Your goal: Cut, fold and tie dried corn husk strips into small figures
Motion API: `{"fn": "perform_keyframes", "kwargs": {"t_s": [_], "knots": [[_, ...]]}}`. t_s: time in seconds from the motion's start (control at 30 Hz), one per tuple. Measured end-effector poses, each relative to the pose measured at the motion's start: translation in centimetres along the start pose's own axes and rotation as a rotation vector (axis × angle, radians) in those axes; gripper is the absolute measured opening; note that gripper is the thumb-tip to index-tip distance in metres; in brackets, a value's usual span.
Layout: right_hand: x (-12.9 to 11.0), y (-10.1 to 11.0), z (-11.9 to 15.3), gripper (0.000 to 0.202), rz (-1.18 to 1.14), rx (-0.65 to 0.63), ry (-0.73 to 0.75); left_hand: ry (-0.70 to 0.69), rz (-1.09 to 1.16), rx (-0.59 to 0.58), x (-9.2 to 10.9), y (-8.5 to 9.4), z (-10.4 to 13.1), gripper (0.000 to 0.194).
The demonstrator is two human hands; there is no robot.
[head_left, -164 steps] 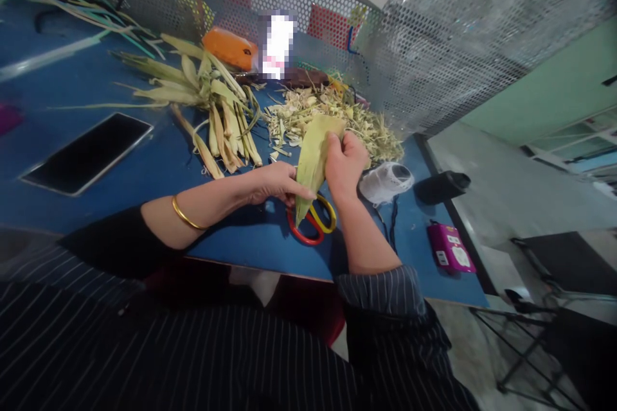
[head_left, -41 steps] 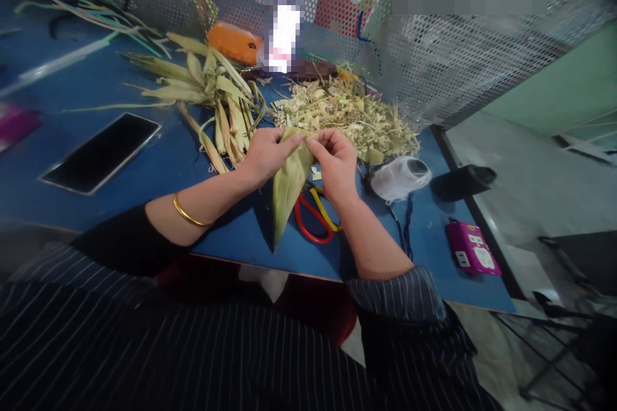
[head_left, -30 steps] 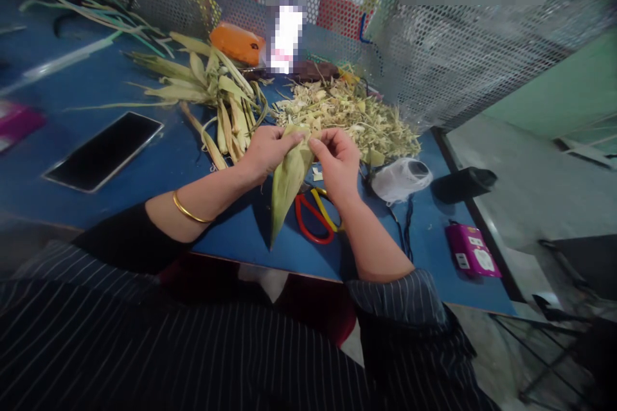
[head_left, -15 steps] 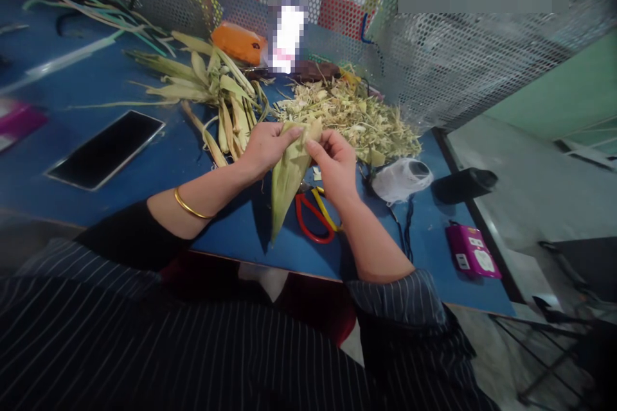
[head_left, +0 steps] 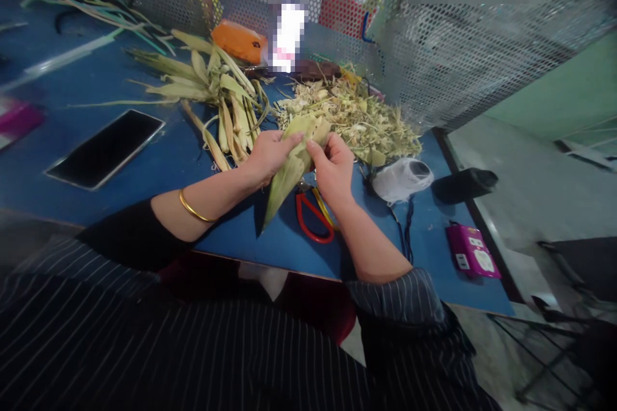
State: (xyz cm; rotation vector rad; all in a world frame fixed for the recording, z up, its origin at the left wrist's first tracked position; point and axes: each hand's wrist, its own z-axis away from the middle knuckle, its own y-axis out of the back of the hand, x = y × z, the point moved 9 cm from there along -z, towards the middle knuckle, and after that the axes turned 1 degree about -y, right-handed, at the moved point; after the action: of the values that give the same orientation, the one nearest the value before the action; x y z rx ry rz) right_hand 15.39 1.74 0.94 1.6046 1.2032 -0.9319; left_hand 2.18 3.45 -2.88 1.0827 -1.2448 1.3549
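Between both hands is a pale green corn husk (head_left: 288,174), its wide end up and its pointed tip slanting down toward me. My left hand (head_left: 270,155) pinches it from the left, thumb lying on top. On the other side my right hand (head_left: 332,167) grips the upper right edge with thumb and curled fingers. Scissors (head_left: 314,217) with one red and one yellow handle lie on the blue table (head_left: 231,221) just below my right hand; their blades are partly hidden. Beyond my left hand spreads a bunch of corn husks (head_left: 212,80).
A heap of shredded dry plant bits (head_left: 351,115) lies behind my hands. To the left is a black phone (head_left: 107,149). White-wrapped roll (head_left: 402,180), black cylinder (head_left: 465,185) and purple pack (head_left: 473,250) are at right. A perforated metal screen (head_left: 434,64) stands along the back.
The husk has tilted: its lower tip has swung left and up, and its top leans further right. My left hand has moved slightly right and down. Both hands keep hold.
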Motion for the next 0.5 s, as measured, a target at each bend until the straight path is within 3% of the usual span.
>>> {"fn": "perform_keyframes", "kwargs": {"t_s": [0.17, 0.3, 0.37, 0.5], "knots": [[-2.4, 0.9, 0.9, 0.026, 0.147, 0.084, 0.187, -0.005, 0.023, -0.019, 0.2, -0.1, -0.1, 0.026], [-2.9, 1.4, 1.1, 0.024, 0.132, 0.133, 0.198, -0.003, 0.055, 0.032, 0.3, 0.5, -0.4, 0.023], [-2.4, 0.9, 0.8, 0.024, 0.057, 0.084, 0.141, -0.024, 0.050, 0.058, 0.5, 0.9, -0.6, 0.025], [-0.9, -1.6, 0.6, 0.025, -0.065, -0.162, 0.011, -0.043, 0.092, 0.105, 0.8, 1.5, -1.1, 0.028]]}}
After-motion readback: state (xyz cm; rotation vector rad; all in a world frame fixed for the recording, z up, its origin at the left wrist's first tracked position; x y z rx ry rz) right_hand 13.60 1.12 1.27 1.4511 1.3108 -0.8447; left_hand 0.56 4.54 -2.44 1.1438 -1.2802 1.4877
